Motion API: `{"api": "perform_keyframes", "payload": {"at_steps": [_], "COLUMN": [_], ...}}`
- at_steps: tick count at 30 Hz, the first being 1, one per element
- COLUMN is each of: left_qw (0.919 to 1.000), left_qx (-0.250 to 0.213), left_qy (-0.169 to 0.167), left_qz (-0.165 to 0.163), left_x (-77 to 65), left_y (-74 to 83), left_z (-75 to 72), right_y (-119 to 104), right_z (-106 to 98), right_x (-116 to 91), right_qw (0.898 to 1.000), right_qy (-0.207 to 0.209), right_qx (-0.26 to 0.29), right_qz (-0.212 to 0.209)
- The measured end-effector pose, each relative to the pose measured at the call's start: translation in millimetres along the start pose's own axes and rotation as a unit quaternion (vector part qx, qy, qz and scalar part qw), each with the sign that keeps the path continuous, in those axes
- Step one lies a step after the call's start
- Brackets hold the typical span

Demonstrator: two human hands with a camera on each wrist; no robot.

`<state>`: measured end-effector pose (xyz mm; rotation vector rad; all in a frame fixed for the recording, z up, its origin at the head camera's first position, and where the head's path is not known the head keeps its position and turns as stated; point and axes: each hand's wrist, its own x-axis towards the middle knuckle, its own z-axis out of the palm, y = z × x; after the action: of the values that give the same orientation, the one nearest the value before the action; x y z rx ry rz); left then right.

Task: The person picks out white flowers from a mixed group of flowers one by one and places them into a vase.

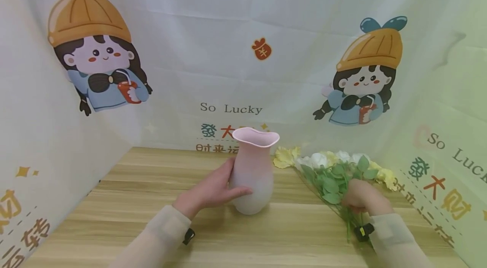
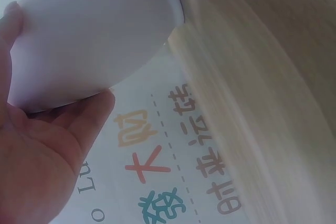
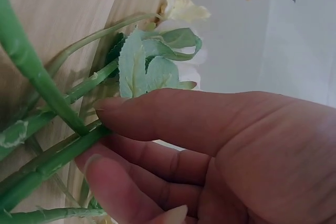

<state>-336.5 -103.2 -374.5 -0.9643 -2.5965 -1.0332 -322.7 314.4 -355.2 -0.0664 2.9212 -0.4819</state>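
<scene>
A vase [image 1: 254,175], pink above and frosted white below with a wavy rim, stands upright on the wooden table. My left hand [image 1: 213,187] grips its left side, the thumb across the front and the fingers behind. In the left wrist view, the fingertips curve round the vase's pale body [image 2: 100,30]. To the right lies a bunch of flowers [image 1: 331,175] with white and yellow blooms and green leaves. Over its stems is my right hand [image 1: 363,196]. The right wrist view shows thumb and fingers pinching a green stem [image 3: 58,156], with other stems crossing close by.
The wood-grain table [image 1: 152,217] extends under everything. A printed cloth [image 1: 198,61] with cartoon figures and lettering hangs behind and at both sides. Yellow petals [image 1: 287,157] of the bunch reach close to the vase's right side.
</scene>
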Motion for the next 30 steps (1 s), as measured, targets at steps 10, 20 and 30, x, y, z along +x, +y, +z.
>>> {"api": "perform_keyframes", "payload": {"at_steps": [10,20,30], "left_qw": [1.0000,1.0000,1.0000], "left_qx": [0.003,-0.005,-0.001], "left_qy": [-0.001,0.002,0.001], "left_qz": [-0.002,0.002,-0.001], "left_x": [-1.0,-0.3,-0.1], "left_y": [2.0,3.3,1.9], "left_z": [-0.2,-1.9,-0.5], "right_y": [2,-1,-6], "right_z": [1,-5,-10], "right_x": [1,1,-2], "right_qw": [1.000,1.000,0.999], "right_qy": [0.008,0.019,0.024], "right_qx": [0.004,0.004,-0.012], "right_qz": [-0.005,-0.016,-0.030]}}
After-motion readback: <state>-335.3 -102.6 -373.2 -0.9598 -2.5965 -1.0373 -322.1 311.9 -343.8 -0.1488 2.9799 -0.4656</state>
